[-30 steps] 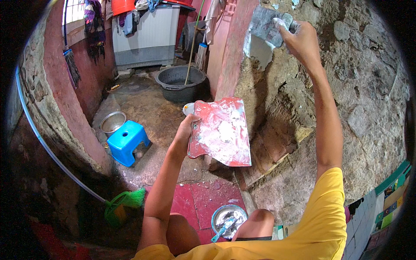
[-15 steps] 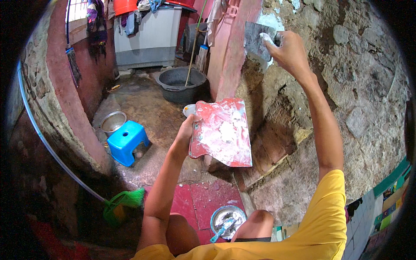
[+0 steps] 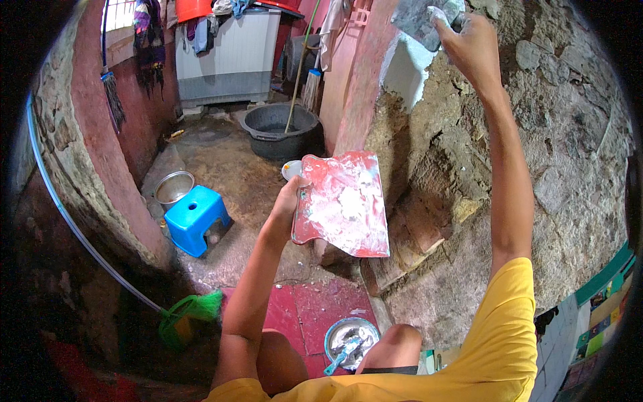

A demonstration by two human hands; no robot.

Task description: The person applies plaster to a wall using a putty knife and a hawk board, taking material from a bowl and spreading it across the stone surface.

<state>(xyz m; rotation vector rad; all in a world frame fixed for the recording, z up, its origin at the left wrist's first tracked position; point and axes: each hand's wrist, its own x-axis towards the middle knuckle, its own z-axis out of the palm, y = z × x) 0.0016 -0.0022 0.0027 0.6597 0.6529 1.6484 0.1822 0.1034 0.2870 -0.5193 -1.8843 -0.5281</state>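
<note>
Flat grey metal scraper (image 3: 412,20) is clamped in the right hand (image 3: 474,48); the left hand (image 3: 289,198) grips a flat red board (image 3: 308,226), face-up, presumably so white paste (image 3: 351,202) stays.

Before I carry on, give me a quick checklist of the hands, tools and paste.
1. Left hand gripping the red board by its left edge: ok.
2. Right hand gripping the grey blade: ok.
3. White paste on the board: ok, smeared over much of its face.
4. Blade fully in view: not ok, it meets the picture's top edge.
5. Blade pressed flat against the rough wall: cannot tell.
6. Blue-handled tool in the bowl: ok, handle over the rim.
</note>
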